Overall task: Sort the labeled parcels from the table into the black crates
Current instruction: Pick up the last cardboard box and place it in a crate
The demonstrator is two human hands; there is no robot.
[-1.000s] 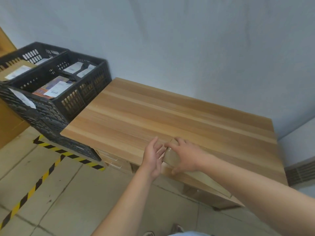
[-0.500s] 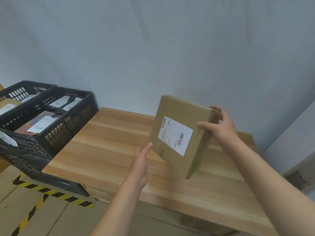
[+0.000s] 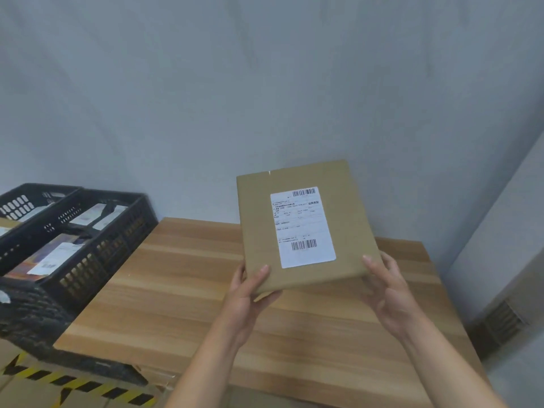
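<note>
A wooden table (image 3: 176,290) stands against a grey wall, with two black crates (image 3: 112,240) side by side at its left end. I hold one parcel (image 3: 303,225) upright above the table, label (image 3: 303,228) towards me. My left hand (image 3: 247,293) pinches its lower left corner, thumb in front, and my right hand (image 3: 388,293) grips the lower right. At least three labelled parcels already lie in the crates. This is the only one I see outside them, so I judge the sorting nearly done.

The left forearm (image 3: 206,357) and right forearm (image 3: 447,357) are bare. The left hand (image 3: 245,295) and right hand (image 3: 388,295) are bare too, thumbnails short.
</note>
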